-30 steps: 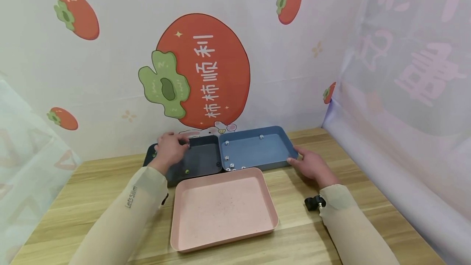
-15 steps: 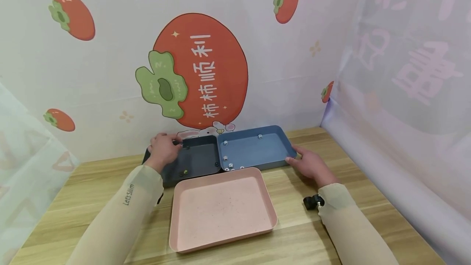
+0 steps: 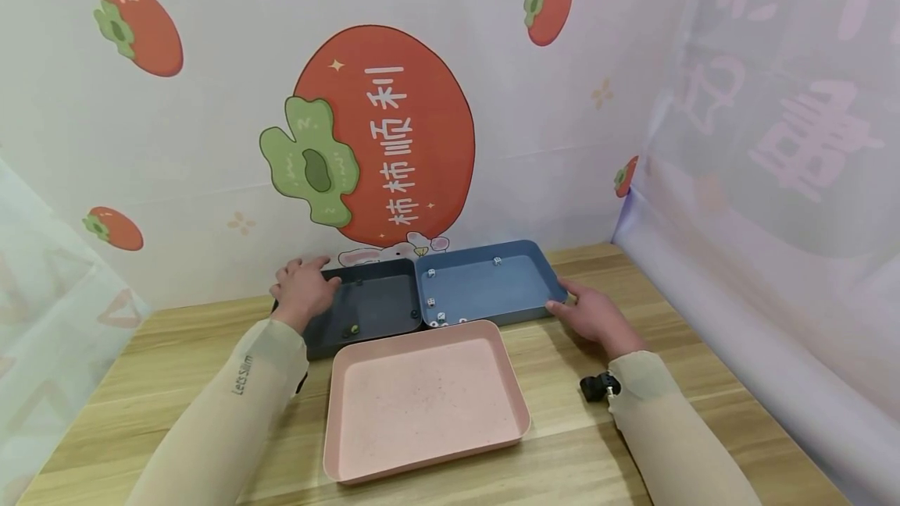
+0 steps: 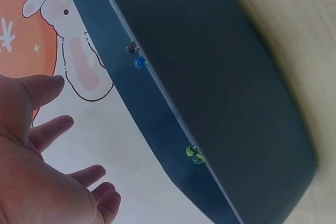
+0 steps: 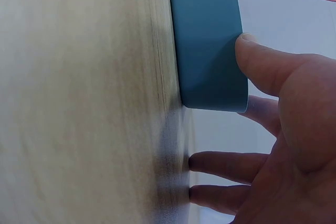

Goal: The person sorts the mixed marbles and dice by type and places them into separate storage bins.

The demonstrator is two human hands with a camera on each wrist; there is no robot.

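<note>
My left hand is over the left end of the dark tray, its fingers spread and nothing between them. In the left wrist view a blue marble and a dark reddish marble show over the tray's rim, with green marbles farther along. A yellow-green marble lies near the front wall. With thumb and forefinger, my right hand holds the near right corner of the blue tray. Its other fingers reach down to the tabletop in the right wrist view.
Several white dice lie in the blue tray, mostly along its left side. A pink tray sits in front of both other trays on the wooden table. Behind them rises a printed cloth backdrop.
My left hand has moved left across the dark tray, and its fingers have spread from a pinch. The right hand stays at the blue tray's corner.
</note>
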